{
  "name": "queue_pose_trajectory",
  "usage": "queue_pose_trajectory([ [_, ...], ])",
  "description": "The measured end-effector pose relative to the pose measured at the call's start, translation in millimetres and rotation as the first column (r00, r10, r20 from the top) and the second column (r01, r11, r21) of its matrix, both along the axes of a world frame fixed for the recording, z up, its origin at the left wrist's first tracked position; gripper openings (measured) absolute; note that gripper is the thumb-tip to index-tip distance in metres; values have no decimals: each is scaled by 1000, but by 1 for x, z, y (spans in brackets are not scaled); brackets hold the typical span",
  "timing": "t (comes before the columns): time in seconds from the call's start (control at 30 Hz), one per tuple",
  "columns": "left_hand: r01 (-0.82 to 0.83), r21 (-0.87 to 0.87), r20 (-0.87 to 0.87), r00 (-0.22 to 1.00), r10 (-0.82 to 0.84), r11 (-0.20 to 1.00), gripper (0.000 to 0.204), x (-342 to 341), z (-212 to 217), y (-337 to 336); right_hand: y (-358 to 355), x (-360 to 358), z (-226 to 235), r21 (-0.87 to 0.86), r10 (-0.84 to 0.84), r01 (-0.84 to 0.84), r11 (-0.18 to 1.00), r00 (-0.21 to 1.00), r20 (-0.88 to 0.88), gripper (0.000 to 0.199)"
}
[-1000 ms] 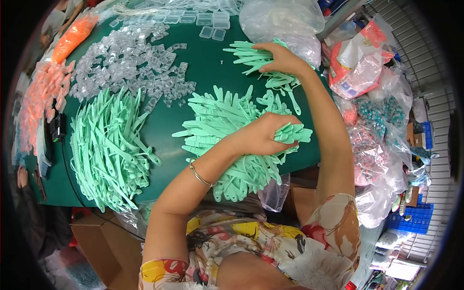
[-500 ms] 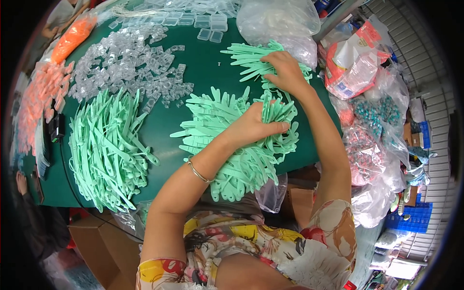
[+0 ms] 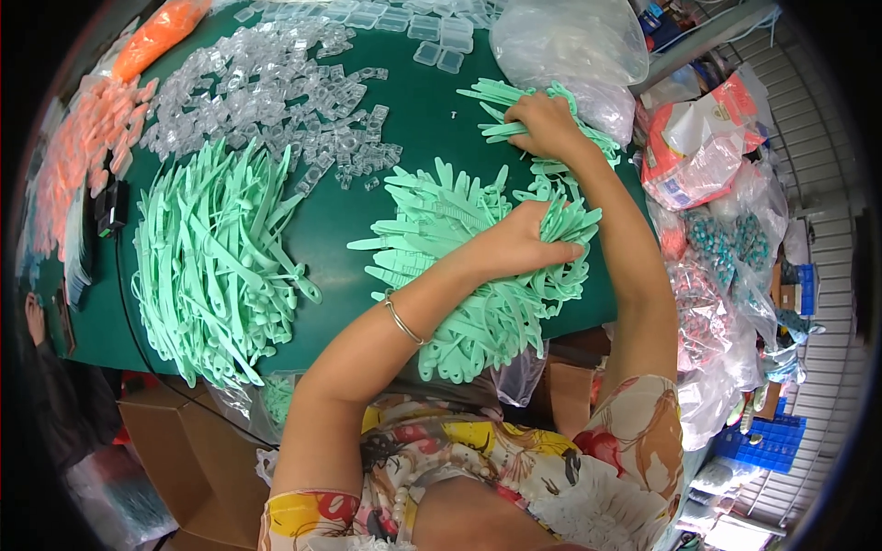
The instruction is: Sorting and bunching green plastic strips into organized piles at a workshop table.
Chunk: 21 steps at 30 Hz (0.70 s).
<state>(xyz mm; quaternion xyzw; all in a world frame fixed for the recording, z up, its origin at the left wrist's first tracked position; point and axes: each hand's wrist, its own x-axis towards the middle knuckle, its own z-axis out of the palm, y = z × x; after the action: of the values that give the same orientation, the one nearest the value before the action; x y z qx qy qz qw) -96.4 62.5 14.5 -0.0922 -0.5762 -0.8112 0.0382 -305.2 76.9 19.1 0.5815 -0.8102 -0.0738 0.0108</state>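
Long, thin mint-green plastic strips, some ridged along part of their length, lie in piles on the table. My left hand [image 3: 528, 243] is closed around a bunch of these strips [image 3: 570, 219], thumb across it, over the middle pile [image 3: 432, 220]. Farther away, my right hand [image 3: 548, 127] has its fingers curled onto strips in a smaller pile [image 3: 501, 96]; the fingertips are partly hidden. Left of my left arm lies another large pile of the same strips [image 3: 216, 266].
Small clear plastic pieces [image 3: 257, 92] spread across the green table [image 3: 340, 262]. Orange pieces [image 3: 92, 138] lie at far left, beside a black device [image 3: 111, 209] with a cable. Clear boxes [image 3: 441, 46] and filled bags [image 3: 570, 41] stand at the back. Another person's hand [image 3: 35, 317] shows at left.
The whole view has shifted, so the table's contents sit farther right. My right hand's fingers have curled in more over the far strips. My left hand still holds its bunch.
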Motion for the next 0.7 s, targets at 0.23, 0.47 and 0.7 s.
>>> queue_pose_trajectory([
  [0.23, -49, -30, -23, 999, 48, 998, 22, -1, -3, -1, 6, -12, -10, -216, 74, -62, 974, 996, 49, 28],
  [0.47, -38, 5, -27, 999, 38, 999, 24, -4, -6, 0, 22, -39, 2, -381, 67, 317, 868, 687, 724, 22],
  [0.7, -46, 52, -22, 999, 47, 998, 18, -1, -2, -1, 22, -33, 7, -351, 97, 437, 829, 504, 858, 25],
])
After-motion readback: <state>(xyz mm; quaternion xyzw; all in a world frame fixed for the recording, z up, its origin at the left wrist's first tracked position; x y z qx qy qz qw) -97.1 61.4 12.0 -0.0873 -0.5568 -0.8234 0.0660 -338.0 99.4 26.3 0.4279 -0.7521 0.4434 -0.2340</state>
